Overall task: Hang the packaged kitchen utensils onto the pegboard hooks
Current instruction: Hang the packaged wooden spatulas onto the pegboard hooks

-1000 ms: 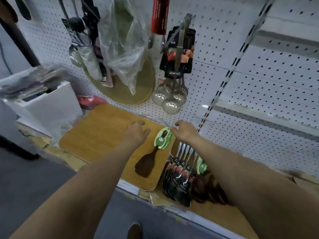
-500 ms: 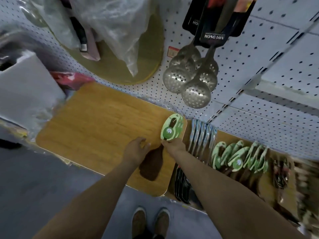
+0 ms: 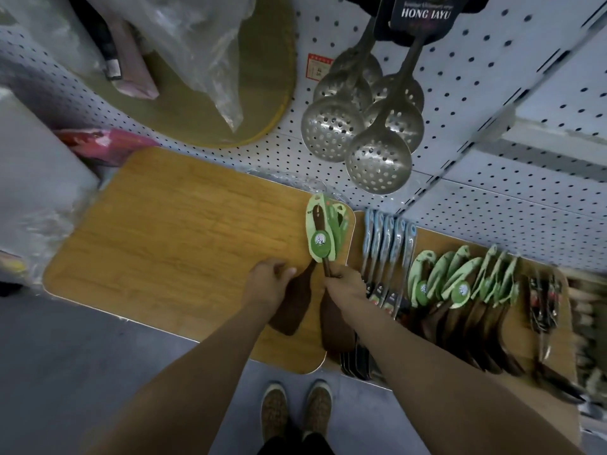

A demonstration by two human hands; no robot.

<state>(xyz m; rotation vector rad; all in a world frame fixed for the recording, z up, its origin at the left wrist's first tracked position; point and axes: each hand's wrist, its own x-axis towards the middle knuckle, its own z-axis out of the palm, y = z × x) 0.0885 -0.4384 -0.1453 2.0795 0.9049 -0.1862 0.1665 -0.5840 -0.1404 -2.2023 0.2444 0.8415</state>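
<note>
Right hand (image 3: 345,284) pinches green-carded spatulas (image 3: 320,234); left hand (image 3: 267,284) unclear whether gripping, under "HONG JAYU" skimmers (image 3: 377,159).

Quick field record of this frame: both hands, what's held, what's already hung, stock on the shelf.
right hand: grips the handles of the green-carded spatulas, cards pointing toward the pegboard
left hand: at the neck of one spatula blade; grip unclear
under them: bamboo cutting board
already hung: slotted skimmers, on a dark card
shelf stock: blue-handled utensils, then more green-carded packs to the right
task state: no hook seen through the held cards
</note>
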